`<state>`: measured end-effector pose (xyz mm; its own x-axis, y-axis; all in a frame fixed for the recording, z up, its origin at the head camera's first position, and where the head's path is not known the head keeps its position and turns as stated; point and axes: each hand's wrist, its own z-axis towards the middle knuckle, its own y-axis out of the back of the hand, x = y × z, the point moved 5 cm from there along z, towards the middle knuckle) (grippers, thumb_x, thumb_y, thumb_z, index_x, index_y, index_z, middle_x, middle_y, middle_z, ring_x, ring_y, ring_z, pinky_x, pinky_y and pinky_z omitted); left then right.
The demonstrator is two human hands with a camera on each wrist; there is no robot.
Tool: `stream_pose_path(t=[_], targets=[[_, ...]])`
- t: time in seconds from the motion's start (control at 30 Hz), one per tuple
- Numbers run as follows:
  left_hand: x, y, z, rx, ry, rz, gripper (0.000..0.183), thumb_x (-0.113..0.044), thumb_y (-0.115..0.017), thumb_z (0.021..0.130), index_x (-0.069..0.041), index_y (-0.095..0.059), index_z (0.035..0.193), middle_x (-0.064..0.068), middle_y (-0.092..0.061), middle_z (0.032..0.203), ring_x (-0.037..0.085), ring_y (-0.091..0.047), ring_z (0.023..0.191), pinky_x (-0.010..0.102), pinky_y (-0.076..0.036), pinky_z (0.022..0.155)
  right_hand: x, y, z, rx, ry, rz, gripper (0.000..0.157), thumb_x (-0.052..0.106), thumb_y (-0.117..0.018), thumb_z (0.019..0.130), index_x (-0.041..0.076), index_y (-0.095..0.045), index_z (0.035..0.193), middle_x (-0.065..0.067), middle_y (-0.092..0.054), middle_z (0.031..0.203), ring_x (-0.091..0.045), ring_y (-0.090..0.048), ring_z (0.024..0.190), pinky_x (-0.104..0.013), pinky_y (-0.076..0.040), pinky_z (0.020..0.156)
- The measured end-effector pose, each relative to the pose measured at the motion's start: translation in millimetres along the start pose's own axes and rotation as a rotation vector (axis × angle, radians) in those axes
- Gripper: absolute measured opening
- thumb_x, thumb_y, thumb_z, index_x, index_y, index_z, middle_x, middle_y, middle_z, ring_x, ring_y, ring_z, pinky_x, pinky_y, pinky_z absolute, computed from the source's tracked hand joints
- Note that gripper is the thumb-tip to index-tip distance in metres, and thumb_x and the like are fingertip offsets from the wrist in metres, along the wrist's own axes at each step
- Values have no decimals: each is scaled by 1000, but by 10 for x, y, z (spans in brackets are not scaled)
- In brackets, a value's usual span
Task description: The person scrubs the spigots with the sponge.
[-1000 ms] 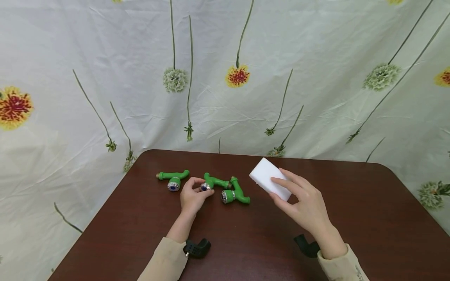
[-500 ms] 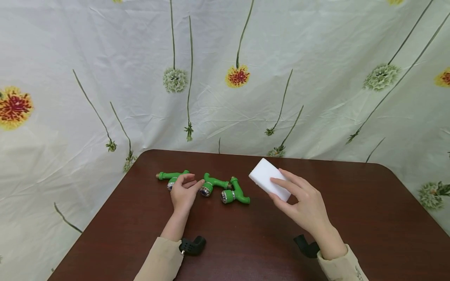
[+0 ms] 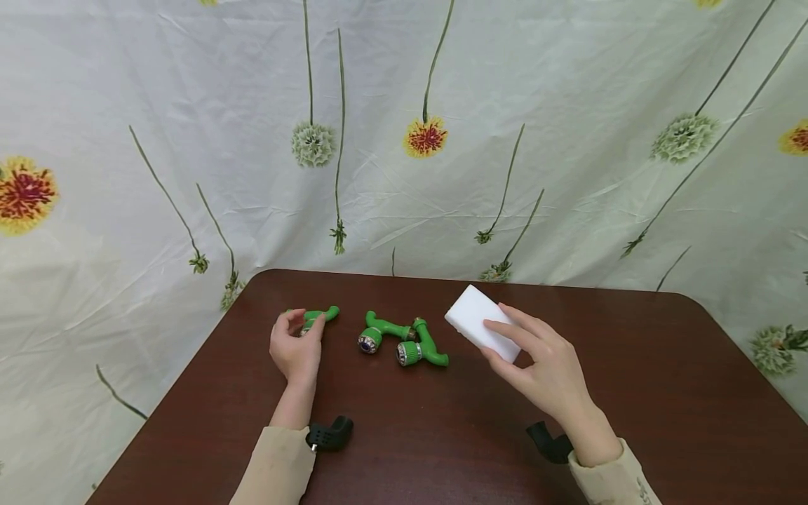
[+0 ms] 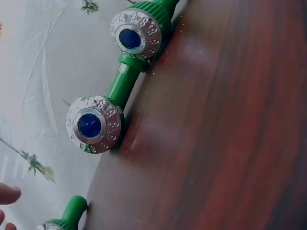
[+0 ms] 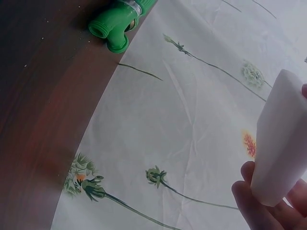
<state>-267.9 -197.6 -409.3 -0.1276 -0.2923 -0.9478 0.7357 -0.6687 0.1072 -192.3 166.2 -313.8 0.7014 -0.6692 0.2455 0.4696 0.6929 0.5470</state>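
Observation:
My right hand (image 3: 550,366) pinches a white block-shaped sponge (image 3: 476,317) above the table, thumb on one side and fingers on the other; the right wrist view shows the same sponge (image 5: 280,139). My left hand (image 3: 295,351) is at the leftmost green faucet (image 3: 331,313), covering part of it. In the left wrist view, the fingertips (image 4: 8,194) stand apart from that faucet (image 4: 73,213) with nothing between them. Beside it lie a middle green faucet (image 3: 390,327) and a right one (image 3: 428,344), each with a silver, ridged knob.
The faucets lie on a dark reddish-brown table (image 3: 480,435) with rounded far corners. A pale cloth (image 3: 379,189) with printed flowers hangs right behind the table's far edge. Black wrist devices (image 3: 331,433) are worn at both wrists.
My left hand has let go of the middle faucet's knob and moved left to the leftmost faucet. My right hand and the sponge have stayed almost still.

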Motion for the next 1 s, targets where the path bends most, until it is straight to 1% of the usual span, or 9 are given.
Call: stream_pose_path(t=[0.13,0.23,0.3,0.43,0.6,0.7,0.8,0.9,1.0], targets=[[69,-4,3,69,51,113,39,-16,-78,75,0,-62,107,19,-56,102,32,-51,95,43,-38,86,3,-7,-3,8,-3,0,36,46,-59,88,19,-72,106,-8,-62,119,-23,-61,97,-21,-43,53],[130,-16,3,143,110,201,47,-20,-77,75,-1,-59,114,19,-54,106,32,-48,96,45,-37,87,8,-10,-3,10,4,1,34,44,-61,87,18,-72,106,-8,-62,120,-23,-61,97,-21,-43,53],[159,-16,9,181,125,247,51,-21,-77,76,0,-56,118,20,-53,109,34,-48,97,48,-36,88,14,-12,-2,11,8,2,32,42,-63,87,18,-72,107,-9,-62,120,-23,-61,97,-21,-43,53],[183,-6,31,224,105,331,56,-22,-76,77,3,-53,122,24,-54,113,39,-49,103,52,-36,91,21,-14,3,12,10,0,32,41,-63,86,18,-72,106,-9,-62,120,-23,-62,97,-21,-43,53],[196,-1,68,244,84,396,53,-24,-73,79,2,-56,122,24,-60,112,40,-52,103,52,-38,91,15,-15,4,13,3,-3,37,47,-58,88,18,-72,106,-9,-63,119,-24,-62,97,-22,-44,53],[195,-2,78,239,97,376,51,-24,-72,79,1,-59,121,23,-62,110,38,-54,101,50,-39,91,12,-12,7,15,0,-4,39,48,-57,88,17,-72,106,-10,-63,119,-24,-62,98,-22,-44,52],[191,-4,72,239,148,306,51,-24,-73,79,0,-61,122,22,-62,111,35,-55,102,49,-40,91,11,-9,7,19,-1,-3,38,47,-58,88,17,-72,106,-9,-62,119,-24,-61,98,-22,-44,52],[188,-19,64,248,225,200,51,-26,-74,79,-1,-61,122,19,-61,113,31,-54,104,45,-43,90,12,-13,6,22,4,-4,35,44,-61,87,17,-72,107,-9,-62,120,-23,-61,97,-21,-44,52],[159,-65,54,278,287,58,50,-23,-74,79,-2,-61,122,16,-60,114,24,-55,100,36,-47,85,11,-18,2,23,5,-5,33,42,-63,87,18,-72,107,-9,-62,120,-23,-62,97,-21,-43,52]])
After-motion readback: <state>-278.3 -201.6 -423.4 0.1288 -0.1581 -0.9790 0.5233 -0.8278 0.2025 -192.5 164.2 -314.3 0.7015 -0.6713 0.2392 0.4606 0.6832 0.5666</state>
